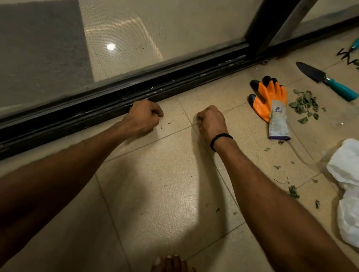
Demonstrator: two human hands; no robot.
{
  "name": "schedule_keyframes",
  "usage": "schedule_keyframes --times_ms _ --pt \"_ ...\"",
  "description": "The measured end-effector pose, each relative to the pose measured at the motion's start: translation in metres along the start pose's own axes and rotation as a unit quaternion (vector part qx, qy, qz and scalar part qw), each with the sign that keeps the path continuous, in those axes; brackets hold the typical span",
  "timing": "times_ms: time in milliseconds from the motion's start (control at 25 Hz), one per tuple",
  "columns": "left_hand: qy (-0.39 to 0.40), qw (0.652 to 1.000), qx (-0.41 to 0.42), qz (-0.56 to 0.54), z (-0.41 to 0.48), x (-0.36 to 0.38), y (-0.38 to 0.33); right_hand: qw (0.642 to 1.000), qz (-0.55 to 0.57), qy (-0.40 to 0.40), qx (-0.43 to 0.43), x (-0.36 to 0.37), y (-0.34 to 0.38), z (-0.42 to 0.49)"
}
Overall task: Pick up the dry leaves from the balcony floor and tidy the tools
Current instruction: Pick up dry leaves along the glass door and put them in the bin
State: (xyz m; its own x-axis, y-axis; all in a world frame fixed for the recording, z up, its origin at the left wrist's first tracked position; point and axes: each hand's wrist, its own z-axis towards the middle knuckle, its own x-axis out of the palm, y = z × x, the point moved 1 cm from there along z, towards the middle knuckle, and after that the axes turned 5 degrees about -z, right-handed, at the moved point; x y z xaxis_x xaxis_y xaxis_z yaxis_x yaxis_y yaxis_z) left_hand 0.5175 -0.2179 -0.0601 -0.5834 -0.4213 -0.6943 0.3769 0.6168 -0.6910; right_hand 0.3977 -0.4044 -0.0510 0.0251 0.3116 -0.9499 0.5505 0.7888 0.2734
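Dry leaves point(304, 105) off to my right
My left hand point(145, 116) and right hand point(211, 123) rest fisted on the tile, nothing visibly held; the leaves lie beyond the orange glove point(269, 103), nearer my right hand.

I see beige floor tiles point(165, 192) underfoot. A black sliding-door track point(108, 101) runs from 8 to 1 o'clock. Behind its mesh screen point(135, 6) lie a grey mat point(29, 41) at 10 and a bright light glint point(110, 47).

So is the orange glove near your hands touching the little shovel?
Apart. The head view shows bare tile between the orange glove and the trowel.
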Motion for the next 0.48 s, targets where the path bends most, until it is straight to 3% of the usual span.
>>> schedule_keyframes --times_ms 120,280,480 --pt "0.005 1.0 0.021 -0.005 -0.004 -0.002 0.004 1.0 0.011 0.006 0.007 0.008 0.006 -0.01" --pt "-0.039 0.996 0.078 0.018 -0.02 0.013 0.005 0.994 -0.088 -0.018 -0.069 0.021 0.011 -0.026" --pt "-0.057 0.988 0.133 0.056 -0.034 0.045 0.006 0.998 -0.059 -0.037 0.009 0.025 0.033 -0.035"
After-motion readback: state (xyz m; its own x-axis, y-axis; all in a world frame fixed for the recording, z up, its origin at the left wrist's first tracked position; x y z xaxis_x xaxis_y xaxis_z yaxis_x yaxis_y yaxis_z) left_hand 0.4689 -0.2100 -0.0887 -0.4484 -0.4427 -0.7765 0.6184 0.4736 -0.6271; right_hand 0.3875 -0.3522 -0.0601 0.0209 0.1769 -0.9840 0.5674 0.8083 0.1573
